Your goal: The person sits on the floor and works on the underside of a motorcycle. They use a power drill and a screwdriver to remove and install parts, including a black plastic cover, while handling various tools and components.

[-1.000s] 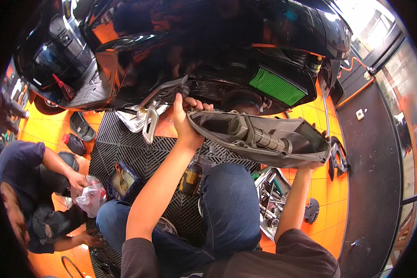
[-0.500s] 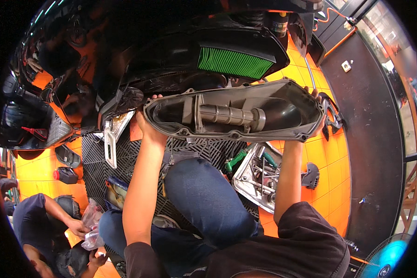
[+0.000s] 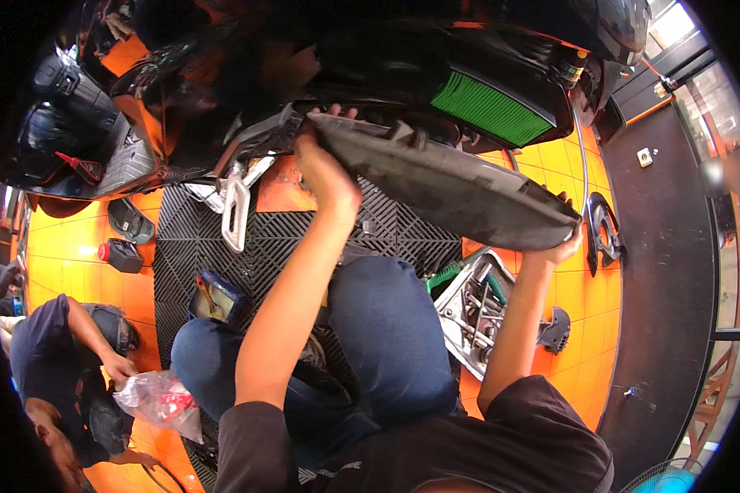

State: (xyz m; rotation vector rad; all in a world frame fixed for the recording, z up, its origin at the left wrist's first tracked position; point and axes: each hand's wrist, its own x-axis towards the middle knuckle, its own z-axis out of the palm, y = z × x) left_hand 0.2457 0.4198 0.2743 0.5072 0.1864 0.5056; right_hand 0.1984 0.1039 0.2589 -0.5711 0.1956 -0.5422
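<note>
I hold a long dark-grey plastic air filter cover (image 3: 444,193) by its two ends, its outer face turned toward me and its hollow inner side mostly hidden. My left hand (image 3: 325,168) is closed round the left end, with fingertips showing over the top edge. Lower down, my right hand (image 3: 563,238) grips the right end from below. Just beyond the cover, a green pleated air filter (image 3: 493,107) sits in its black housing on the dark scooter (image 3: 247,74).
A metal tray of tools (image 3: 473,316) lies right of my knee, on the orange tiles beside a black ribbed mat (image 3: 189,255). A red-capped black bottle (image 3: 123,255) stands at left. Near it a co-worker (image 3: 49,345) holds a clear plastic bag (image 3: 160,401). A fan (image 3: 674,476) is at lower right.
The cover has tipped, so its outer face shows instead of its hollow inside, and its right end now hangs lower. My left hand has moved right. The co-worker's plastic bag has shifted.
</note>
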